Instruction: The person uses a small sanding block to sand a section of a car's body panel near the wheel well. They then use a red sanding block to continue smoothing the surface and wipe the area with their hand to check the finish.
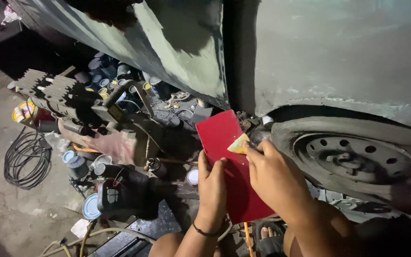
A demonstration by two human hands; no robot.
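Head view: flat glossy red board (229, 166), yellow scraper (238, 144) resting on it

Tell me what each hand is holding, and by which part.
Left hand grips the red board along its left edge. Right hand pinches a small yellow scraper by its near end, resting on the board.

Smooth matt red plastic board (231, 166), pale putty-patched dull metal car panel (186, 57), dusty steel wheel (357, 157), rough concrete floor (10, 209)

Board (224, 143) before the wheel (357, 157); hose coil (27, 159) far left
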